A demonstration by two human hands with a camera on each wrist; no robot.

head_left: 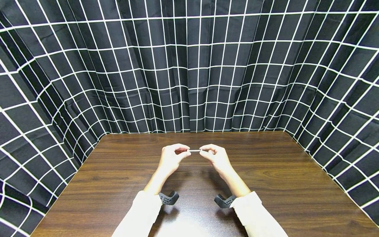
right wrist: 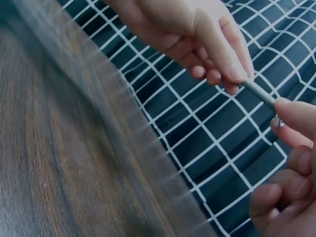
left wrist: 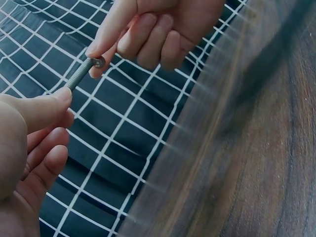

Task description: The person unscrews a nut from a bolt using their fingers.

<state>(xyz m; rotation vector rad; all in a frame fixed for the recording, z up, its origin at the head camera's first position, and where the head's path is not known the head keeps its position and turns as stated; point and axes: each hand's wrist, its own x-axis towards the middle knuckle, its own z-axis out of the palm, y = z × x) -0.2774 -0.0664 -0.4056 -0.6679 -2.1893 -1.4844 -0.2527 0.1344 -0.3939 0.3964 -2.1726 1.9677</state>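
A thin grey metal bolt [head_left: 194, 150] with a threaded shank spans the gap between my two hands, held level above the table. My left hand [head_left: 171, 158] pinches its left end between thumb and fingertips. At the other end, my right hand [head_left: 218, 159] pinches it near the rounded head. That silvery head peeks out beside the right fingertips in the left wrist view, where the thread of the bolt [left wrist: 79, 77] shows clearly. In the right wrist view the shank of the bolt [right wrist: 258, 92] runs between both thumbs; its left end is hidden in the left fingers.
A dark brown wood-grain table [head_left: 118, 177] lies beneath the hands. Black curtains [head_left: 195, 72] with a white grid surround its back and sides. Dark grey wrist straps [head_left: 169, 198] stick out inward below the hands, near the white sleeves [head_left: 142, 210].
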